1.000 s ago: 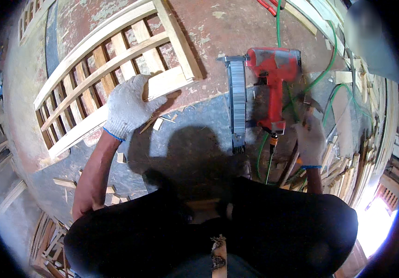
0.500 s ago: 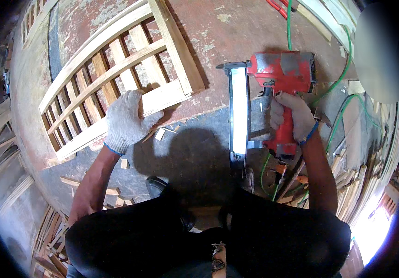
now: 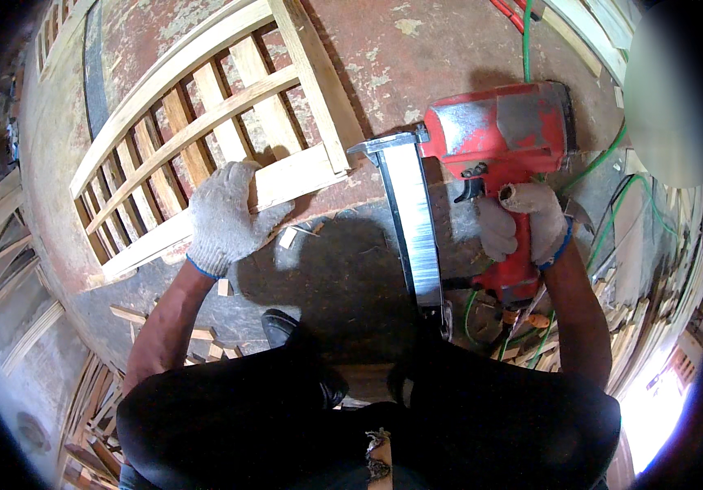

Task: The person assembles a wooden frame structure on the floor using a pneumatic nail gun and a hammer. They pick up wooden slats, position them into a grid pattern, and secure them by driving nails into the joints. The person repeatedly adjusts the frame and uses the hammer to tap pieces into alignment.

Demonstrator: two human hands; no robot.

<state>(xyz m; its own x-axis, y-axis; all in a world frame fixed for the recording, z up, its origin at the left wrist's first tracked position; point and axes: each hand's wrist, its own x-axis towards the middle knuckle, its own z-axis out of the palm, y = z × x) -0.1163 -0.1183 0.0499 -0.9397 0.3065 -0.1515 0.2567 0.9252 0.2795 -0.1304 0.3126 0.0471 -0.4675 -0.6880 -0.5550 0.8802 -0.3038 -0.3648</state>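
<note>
so here we've got our left hand (image 3: 225, 216) in a white knit glove, laid flat with fingers spread over the near rail of the wooden lattice frame (image 3: 204, 135), pinning it down on the worn reddish bench (image 3: 417, 49). that grip isn't wrapped round anything, it's just pressing on the wood. the frame sits on the far left part of the bench, its near right corner ending just beside the nose of the gun.

our right hand (image 3: 523, 224), same kind of glove with a blue cuff, is closed tight round the handle of the red nail gun (image 3: 502, 135). the gun's on the right, its red body far from us and its long silver magazine (image 3: 412, 233) running back toward our legs. a green air hose (image 3: 613, 204) loops off the right edge of the bench, and little wood offcuts (image 3: 286, 238) lie near the left hand.

compared with half a second back, the gun has come in a bit closer to the frame's corner, and the right hand has settled lower on the handle. a full second ago that hand was off the gun entirely, down by the hose, so it's grabbed hold since. the left hand has barely shifted, same rail, same flat press.
</note>
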